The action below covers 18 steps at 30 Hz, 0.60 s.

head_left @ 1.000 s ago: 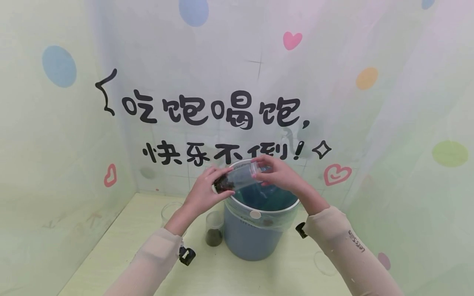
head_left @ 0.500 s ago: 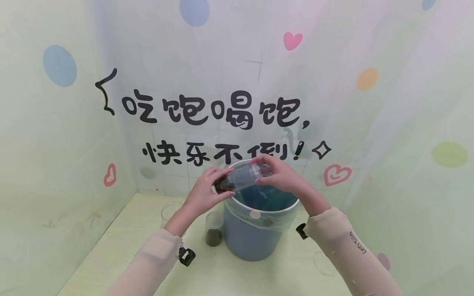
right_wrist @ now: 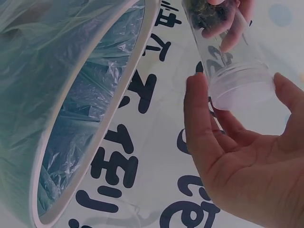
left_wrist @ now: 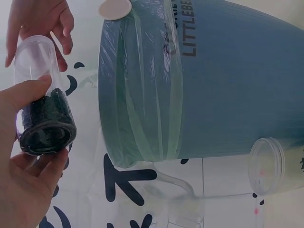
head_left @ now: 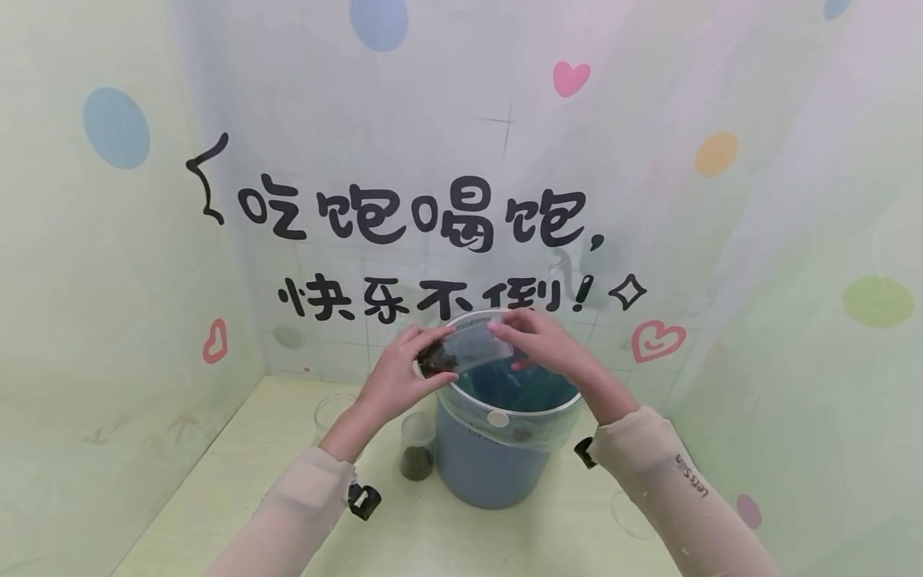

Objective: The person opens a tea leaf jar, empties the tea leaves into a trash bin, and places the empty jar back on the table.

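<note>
A clear cylindrical jar [head_left: 479, 346] lies tilted above the bucket, with dark loose contents [left_wrist: 47, 111] gathered toward its base. My left hand [head_left: 404, 369] grips the jar round its lower part, thumb on one side and fingers on the other. My right hand [head_left: 551, 344] is at the other end, its thumb and fingers placed about the translucent lid [right_wrist: 242, 89]. Beneath both hands stands a blue bucket [head_left: 490, 473], lined with a greenish plastic bag [right_wrist: 90, 90] folded over its rim.
A second clear jar [head_left: 417, 461] with dark contents stands left of the bucket. Part of another clear container [head_left: 333, 410] shows behind my left wrist. A faint clear ring [head_left: 633, 513] lies at the right. Printed sheeting [head_left: 418, 104] walls in the table.
The fingers of my right hand have shifted round the lid end of the jar. My left hand and the jar stay almost where they were.
</note>
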Each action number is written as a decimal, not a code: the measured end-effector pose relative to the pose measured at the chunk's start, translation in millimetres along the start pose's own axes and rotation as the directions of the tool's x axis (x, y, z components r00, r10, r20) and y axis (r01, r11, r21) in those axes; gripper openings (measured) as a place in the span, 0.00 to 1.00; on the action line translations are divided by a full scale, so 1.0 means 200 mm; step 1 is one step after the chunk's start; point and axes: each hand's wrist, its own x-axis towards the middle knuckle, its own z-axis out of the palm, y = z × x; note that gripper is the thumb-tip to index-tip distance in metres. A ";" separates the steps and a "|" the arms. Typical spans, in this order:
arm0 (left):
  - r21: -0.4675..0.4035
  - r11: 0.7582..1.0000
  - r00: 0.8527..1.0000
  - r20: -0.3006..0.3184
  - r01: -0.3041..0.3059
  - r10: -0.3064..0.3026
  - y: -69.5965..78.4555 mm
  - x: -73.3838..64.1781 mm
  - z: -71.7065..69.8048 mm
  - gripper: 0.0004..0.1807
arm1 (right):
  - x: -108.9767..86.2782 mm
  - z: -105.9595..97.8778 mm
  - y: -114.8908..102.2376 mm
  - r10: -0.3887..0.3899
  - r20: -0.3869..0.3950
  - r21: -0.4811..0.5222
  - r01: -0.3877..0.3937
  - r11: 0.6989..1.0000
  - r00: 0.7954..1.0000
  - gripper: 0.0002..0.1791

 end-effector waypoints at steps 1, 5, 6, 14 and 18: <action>0.001 1.000 1.000 0.000 -0.002 0.002 0.00 0.00 0.00 0.36 | 0.00 0.00 0.00 0.004 -0.004 0.004 -0.004 1.000 1.000 0.29; -0.006 1.000 1.000 -0.001 -0.009 0.009 -0.01 0.00 0.00 0.36 | 0.00 0.00 0.01 0.013 -0.021 0.026 -0.012 1.000 1.000 0.28; -0.009 1.000 1.000 -0.001 -0.012 0.012 -0.01 0.00 0.00 0.36 | 0.00 0.00 0.01 0.012 -0.024 0.030 -0.012 0.999 1.000 0.27; -0.027 0.999 1.000 -0.003 -0.020 0.020 -0.02 0.00 0.01 0.35 | 0.00 0.00 0.01 -0.029 -0.028 0.051 0.030 0.998 0.999 0.27; -0.038 0.999 1.000 0.000 -0.012 0.012 -0.02 0.00 0.00 0.35 | 0.00 -0.01 0.00 -0.071 -0.013 0.069 0.071 0.995 0.997 0.27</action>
